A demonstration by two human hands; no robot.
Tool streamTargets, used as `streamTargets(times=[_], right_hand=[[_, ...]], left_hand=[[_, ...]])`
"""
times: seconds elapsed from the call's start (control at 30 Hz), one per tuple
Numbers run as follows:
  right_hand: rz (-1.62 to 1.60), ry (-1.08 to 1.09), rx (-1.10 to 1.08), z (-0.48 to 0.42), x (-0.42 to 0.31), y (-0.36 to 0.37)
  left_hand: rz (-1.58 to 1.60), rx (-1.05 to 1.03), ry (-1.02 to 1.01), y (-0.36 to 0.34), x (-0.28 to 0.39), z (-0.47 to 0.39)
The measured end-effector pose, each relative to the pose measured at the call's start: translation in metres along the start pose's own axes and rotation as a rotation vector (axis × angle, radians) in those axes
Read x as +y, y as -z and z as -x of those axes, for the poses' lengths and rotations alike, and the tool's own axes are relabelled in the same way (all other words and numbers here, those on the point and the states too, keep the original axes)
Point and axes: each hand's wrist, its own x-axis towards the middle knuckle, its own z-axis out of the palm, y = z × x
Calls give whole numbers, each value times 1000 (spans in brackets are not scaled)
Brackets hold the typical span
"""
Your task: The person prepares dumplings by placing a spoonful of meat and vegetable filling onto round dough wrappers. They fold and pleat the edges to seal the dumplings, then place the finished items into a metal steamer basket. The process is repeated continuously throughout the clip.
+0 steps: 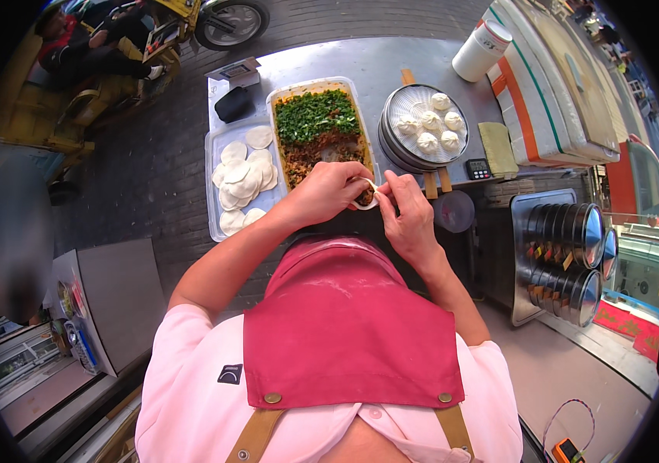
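Note:
Between my hands is a round dough wrapper (pixel 366 197) with brown filling inside. My left hand (pixel 329 191) grips its left side, and the fingertips of my right hand (pixel 403 205) pinch its right edge. Just beyond my left hand stands a plastic tub of filling (pixel 358 95), part brown mince and part chopped green onion. Flat dough wrappers (pixel 242 179) lie overlapping in a shallow plastic tray (pixel 213 199) at the left. Several pleated buns (pixel 430 120) sit on a round steamer (pixel 401 98) with a white mesh liner, right of the tub.
On the metal table (pixel 387 52) are a black pouch (pixel 234 105), a white canister (pixel 482 50), a digital timer (pixel 478 169) and a folded cloth (pixel 497 149). A foam box (pixel 537 98) stands right, stacked steamers (pixel 563 236) below it. A person (pixel 69 49) sits at the upper left.

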Motion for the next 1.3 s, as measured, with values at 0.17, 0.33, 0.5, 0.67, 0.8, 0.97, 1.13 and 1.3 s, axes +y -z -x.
streamTargets(times=[0.17, 0.33, 0.5, 0.67, 0.8, 0.97, 1.13, 1.3], right_hand=[[-24, 21, 116, 0, -6, 2], [-67, -30, 136, -2, 3, 0], [-384, -300, 204, 6, 5, -4], [-561, -393, 272, 17, 21, -26], [-139, -189, 204, 10, 6, -15], [-159, -128, 213, 9, 1, -16], [-50, -23, 181, 9, 7, -12], [42, 99, 196, 14, 8, -4]], left_hand=[[-157, 62, -120, -5, 4, -3], [-167, -8, -145, 2, 19, -9], [764, -20, 180, -11, -34, -19], [1381, -117, 163, -56, -51, -9], [1144, 68, 97, -68, -45, -7], [951, 77, 9, -63, -37, 0], [839, 16, 32, -58, -37, -4], [653, -56, 20, -59, -34, -6]])
